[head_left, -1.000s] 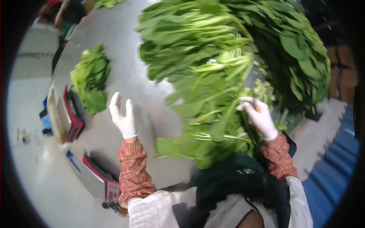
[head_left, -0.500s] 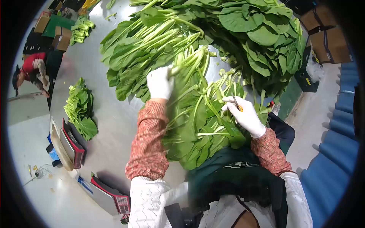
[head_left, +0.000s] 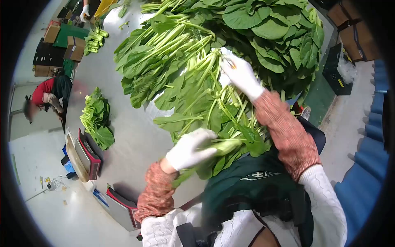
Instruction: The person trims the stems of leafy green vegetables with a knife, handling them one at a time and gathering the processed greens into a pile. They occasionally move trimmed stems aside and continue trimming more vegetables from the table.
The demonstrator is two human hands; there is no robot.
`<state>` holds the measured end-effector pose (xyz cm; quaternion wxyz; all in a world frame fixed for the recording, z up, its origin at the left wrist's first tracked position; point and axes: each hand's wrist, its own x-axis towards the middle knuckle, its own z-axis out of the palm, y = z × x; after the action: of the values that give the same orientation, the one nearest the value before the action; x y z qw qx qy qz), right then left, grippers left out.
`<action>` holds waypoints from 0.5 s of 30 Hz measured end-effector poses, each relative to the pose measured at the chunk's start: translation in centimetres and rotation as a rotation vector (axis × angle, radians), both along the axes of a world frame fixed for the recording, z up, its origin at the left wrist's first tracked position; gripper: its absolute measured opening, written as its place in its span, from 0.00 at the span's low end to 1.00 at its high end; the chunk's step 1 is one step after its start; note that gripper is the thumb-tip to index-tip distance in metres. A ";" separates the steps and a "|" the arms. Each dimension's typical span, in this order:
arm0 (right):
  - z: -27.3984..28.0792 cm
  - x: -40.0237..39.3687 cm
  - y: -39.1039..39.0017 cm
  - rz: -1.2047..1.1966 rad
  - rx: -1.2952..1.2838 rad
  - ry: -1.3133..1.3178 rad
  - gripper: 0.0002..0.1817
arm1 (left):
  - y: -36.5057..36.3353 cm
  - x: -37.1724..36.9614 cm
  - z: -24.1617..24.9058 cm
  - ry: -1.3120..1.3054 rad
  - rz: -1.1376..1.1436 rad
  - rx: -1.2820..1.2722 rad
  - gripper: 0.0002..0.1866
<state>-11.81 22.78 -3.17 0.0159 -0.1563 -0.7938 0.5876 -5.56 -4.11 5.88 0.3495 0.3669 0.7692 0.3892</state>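
Observation:
White gloves cover both hands. My left hand (head_left: 192, 149) is low over the near edge of the leafy greens (head_left: 197, 94), its fingers curled round a pale green stem bunch (head_left: 226, 145). My right hand (head_left: 240, 74) is farther forward, closed on a small tool (head_left: 233, 66) with an orange part, beside the pale stem ends. Most of the tool is hidden by the glove. Large heaps of greens (head_left: 164, 49) lie beyond and to the right on the metal table (head_left: 129, 136).
A separate bunch of greens (head_left: 96, 117) lies at left, near two red-edged scales (head_left: 88, 156) (head_left: 123, 208). A person in red (head_left: 43, 92) bends at far left; another person's gloved hand (head_left: 84, 13) shows at top left. Cardboard boxes (head_left: 360, 41) and a black crate (head_left: 337, 72) stand right.
My left hand has come down and back from the stem ends to the near greens. My right hand has moved forward and left to the stem ends. The view has shifted slightly.

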 end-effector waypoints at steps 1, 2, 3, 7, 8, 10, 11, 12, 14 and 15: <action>-0.3 -2.5 -0.2 -0.024 -0.014 -0.117 0.27 | 0.3 0.7 -0.5 0.038 0.039 -0.001 0.18; -0.9 -4.7 -0.5 -0.030 0.310 -0.054 0.31 | 0.6 1.1 -0.7 0.075 0.079 -0.003 0.18; -0.2 -5.5 -1.0 0.011 0.369 -0.136 0.31 | 1.0 1.4 -0.4 0.057 0.168 0.012 0.18; -1.0 -5.8 -1.1 0.092 0.294 -0.071 0.30 | 1.7 1.7 0.5 0.045 0.436 0.076 0.16; -0.6 -4.6 -1.0 0.078 0.229 0.033 0.24 | 1.9 1.7 0.4 0.055 0.482 0.099 0.16; 1.0 -1.8 -0.4 0.136 0.003 0.188 0.18 | 2.0 1.4 0.8 0.243 0.609 0.171 0.18; 2.3 -0.2 -0.2 0.167 -0.111 0.255 0.16 | 2.4 1.1 1.6 0.452 0.671 0.176 0.20; 5.5 2.1 -0.1 0.188 -0.225 0.308 0.15 | 3.0 0.8 2.7 0.657 0.726 0.177 0.22; 8.6 5.2 -0.4 0.242 -0.176 0.410 0.15 | 4.6 0.0 5.0 1.023 0.654 0.146 0.29; 9.7 6.5 -0.7 0.267 -0.163 0.458 0.15 | 5.7 -0.3 5.8 1.058 0.552 0.123 0.35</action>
<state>-5.28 22.08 6.52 0.1047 0.0860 -0.7332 0.6664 -5.90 1.61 11.71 -0.2170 0.3170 0.8816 0.2741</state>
